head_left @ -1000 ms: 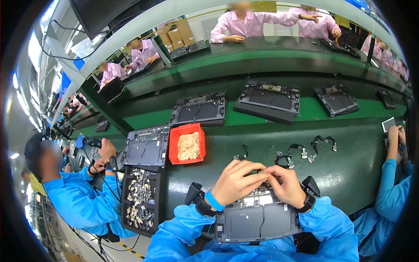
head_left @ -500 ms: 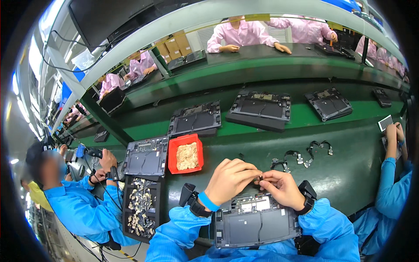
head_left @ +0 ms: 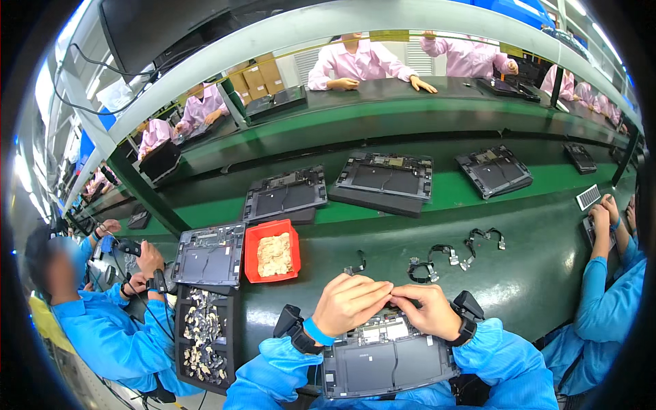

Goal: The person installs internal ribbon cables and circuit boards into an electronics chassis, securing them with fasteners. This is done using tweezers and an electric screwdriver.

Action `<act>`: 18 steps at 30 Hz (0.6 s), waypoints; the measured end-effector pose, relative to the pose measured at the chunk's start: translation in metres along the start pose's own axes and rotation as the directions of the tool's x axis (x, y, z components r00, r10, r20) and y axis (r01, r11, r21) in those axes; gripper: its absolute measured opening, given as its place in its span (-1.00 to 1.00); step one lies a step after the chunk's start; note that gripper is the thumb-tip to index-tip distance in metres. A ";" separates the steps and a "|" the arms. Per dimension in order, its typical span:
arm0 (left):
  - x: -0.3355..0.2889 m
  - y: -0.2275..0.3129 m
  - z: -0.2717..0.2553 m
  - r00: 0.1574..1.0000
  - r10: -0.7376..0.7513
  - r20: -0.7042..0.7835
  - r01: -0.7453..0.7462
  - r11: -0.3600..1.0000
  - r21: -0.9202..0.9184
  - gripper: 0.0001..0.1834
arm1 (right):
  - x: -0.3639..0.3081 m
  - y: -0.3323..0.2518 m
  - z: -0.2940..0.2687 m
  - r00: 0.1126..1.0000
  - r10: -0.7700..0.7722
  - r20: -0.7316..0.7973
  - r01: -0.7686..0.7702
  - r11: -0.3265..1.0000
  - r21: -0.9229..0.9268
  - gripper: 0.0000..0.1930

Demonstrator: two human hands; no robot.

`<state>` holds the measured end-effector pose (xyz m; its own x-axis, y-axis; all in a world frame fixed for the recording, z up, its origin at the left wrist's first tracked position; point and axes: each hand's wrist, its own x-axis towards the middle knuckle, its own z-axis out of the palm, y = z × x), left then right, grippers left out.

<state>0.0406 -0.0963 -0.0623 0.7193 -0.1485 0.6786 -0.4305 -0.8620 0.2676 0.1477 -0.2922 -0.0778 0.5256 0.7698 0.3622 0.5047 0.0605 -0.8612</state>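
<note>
An opened dark laptop base (head_left: 369, 365), its inner boards and battery bared, lies in front of me at the table's near edge. Above its far edge, my left hand (head_left: 352, 304) and my right hand (head_left: 430, 311) meet with fingertips pinched together. Whatever they pinch is too small or too hidden to make out. Beyond my hands, a small black cable with a connector (head_left: 357, 263) lies on the table, and several more black connector cables (head_left: 445, 256) are spread to its right.
To the left are a red bin (head_left: 251, 261) holding small tan pieces, another opened laptop base (head_left: 208, 256) and a black tray (head_left: 236, 342) of small parts. More opened laptops (head_left: 386, 176) line the green conveyor. Co-workers in blue sit at both sides (head_left: 113, 335); others in pink work opposite.
My fingertips have closed together over a small dark piece that showed between them before. The whole view has shifted, so the table things appear further left.
</note>
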 end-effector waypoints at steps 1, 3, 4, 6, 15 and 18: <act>-0.002 -0.001 -0.001 1.000 0.015 0.000 -0.015 1.000 0.011 -0.73 | -0.001 0.001 0.001 1.000 0.002 -0.002 -0.002 1.000 -0.004 -0.83; -0.001 0.000 -0.001 1.000 0.027 -0.010 -0.026 0.999 0.023 -0.73 | -0.002 0.002 -0.001 0.999 -0.050 0.015 0.051 0.998 -0.036 -0.82; 0.000 0.001 -0.003 1.000 0.028 -0.002 -0.028 0.999 0.017 -0.73 | -0.003 0.002 -0.002 0.999 -0.051 0.018 0.052 0.998 -0.042 -0.82; 0.001 0.000 -0.005 0.999 0.032 0.006 -0.032 0.999 0.010 -0.72 | -0.003 0.000 0.000 0.998 -0.064 0.010 0.065 0.997 -0.041 -0.81; 0.002 -0.005 -0.006 0.996 0.093 0.017 -0.093 0.996 0.000 -0.84 | -0.004 0.008 0.001 0.988 -0.149 0.030 0.152 0.982 -0.109 -0.76; 0.001 -0.002 -0.007 0.995 0.099 0.016 -0.100 0.995 0.028 -0.87 | -0.004 0.008 0.001 0.984 -0.163 0.074 0.171 0.979 -0.114 -0.72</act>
<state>0.0382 -0.0908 -0.0576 0.6816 -0.2410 0.6909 -0.4843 -0.8564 0.1790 0.1487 -0.2944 -0.0867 0.3841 0.7943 0.4706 0.6619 0.1184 -0.7402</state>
